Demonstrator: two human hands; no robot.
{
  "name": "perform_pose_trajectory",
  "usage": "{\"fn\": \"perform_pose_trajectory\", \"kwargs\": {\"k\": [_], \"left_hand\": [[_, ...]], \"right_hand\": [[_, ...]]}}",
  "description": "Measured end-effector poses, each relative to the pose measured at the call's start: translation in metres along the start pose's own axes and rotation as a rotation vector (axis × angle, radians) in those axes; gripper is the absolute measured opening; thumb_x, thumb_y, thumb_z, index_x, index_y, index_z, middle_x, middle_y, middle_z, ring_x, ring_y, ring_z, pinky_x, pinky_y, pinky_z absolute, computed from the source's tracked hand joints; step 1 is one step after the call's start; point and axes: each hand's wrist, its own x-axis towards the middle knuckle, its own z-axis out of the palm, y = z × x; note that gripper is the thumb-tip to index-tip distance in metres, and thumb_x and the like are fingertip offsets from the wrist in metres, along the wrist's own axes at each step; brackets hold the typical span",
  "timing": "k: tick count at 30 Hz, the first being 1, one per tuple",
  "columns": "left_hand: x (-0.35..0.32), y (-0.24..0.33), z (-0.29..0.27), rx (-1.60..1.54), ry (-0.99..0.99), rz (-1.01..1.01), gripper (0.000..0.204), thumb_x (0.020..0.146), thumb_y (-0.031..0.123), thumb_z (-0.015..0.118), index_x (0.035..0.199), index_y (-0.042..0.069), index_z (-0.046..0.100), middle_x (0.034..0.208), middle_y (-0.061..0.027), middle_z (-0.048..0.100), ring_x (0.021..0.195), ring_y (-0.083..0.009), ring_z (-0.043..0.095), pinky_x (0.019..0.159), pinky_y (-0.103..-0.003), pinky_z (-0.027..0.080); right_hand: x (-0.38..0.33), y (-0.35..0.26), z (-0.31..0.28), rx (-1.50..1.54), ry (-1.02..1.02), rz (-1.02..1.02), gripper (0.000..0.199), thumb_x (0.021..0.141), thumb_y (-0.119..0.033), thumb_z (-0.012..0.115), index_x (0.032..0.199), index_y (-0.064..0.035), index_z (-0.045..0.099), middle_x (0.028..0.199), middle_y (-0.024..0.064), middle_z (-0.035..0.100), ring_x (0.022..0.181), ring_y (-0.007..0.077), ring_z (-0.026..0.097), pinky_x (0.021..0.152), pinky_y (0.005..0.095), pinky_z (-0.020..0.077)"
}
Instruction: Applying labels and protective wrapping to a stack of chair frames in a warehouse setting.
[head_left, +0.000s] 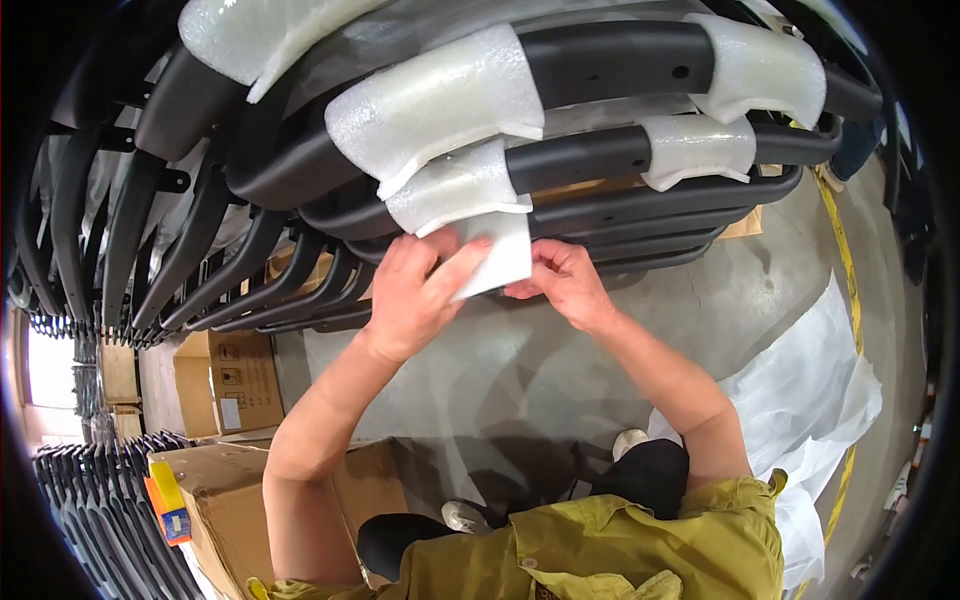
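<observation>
Below an olive-green shirt collar (600, 540), the left hand (410, 295) and right hand (565, 285) pinch a thin white foam sheet (498, 255), fingers closed on its lower edge. It looks light, soft and tearable, best gripped by its corners against the stacked black curved plastic frames (600, 150).

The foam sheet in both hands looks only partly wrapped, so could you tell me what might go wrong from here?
The foam sheet is pinched only at its edges by the left hand and right hand, so it could slip off the black curved frame. The stacked frames overhang, and a pull might shift them.
</observation>
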Motion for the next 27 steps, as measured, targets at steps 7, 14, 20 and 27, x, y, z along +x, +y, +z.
{"fn": "perform_pose_trajectory", "kwargs": {"k": [7,14,20,27], "left_hand": [[0.001,-0.021,0.020,0.054,0.096,0.026,0.044,0.058,0.003,0.059,0.100,0.018,0.059,0.094,-0.0060,0.055,0.083,-0.0242,0.055,0.064,-0.030,0.046],[0.004,-0.015,0.015,0.058,0.027,0.101,0.043,0.059,0.016,0.066,0.101,0.019,0.059,0.094,-0.0061,0.057,0.077,-0.0226,0.056,0.068,-0.031,0.045],[0.001,-0.012,0.023,-0.018,0.094,0.028,0.034,0.063,0.011,0.067,0.096,0.010,0.059,0.090,-0.0099,0.059,0.078,-0.0243,0.057,0.066,-0.031,0.045],[0.004,-0.002,0.025,0.039,0.126,-0.144,0.036,0.064,0.009,0.066,0.099,0.007,0.058,0.091,-0.0085,0.059,0.080,-0.0227,0.056,0.068,-0.032,0.043]], "right_hand": [[-0.024,-0.006,0.001,-0.137,-0.161,0.007,0.012,0.082,-0.008,0.046,0.080,0.0020,0.053,0.075,0.0075,0.058,0.067,0.0129,0.057,0.061,0.0248,0.0463],[-0.036,-0.022,0.012,-0.094,-0.096,0.104,0.012,0.083,-0.008,0.046,0.081,0.0021,0.052,0.073,0.0076,0.057,0.066,0.0134,0.057,0.059,0.0241,0.0472],[-0.035,-0.018,0.010,-0.127,-0.069,0.112,0.012,0.081,-0.009,0.047,0.079,0.0015,0.052,0.070,0.0047,0.056,0.065,0.0096,0.055,0.059,0.0220,0.0455],[-0.037,-0.054,0.038,-0.025,-0.027,0.050,0.019,0.083,-0.016,0.049,0.082,0.0020,0.054,0.067,0.0076,0.057,0.055,0.0138,0.057,0.049,0.0225,0.0459]]}}
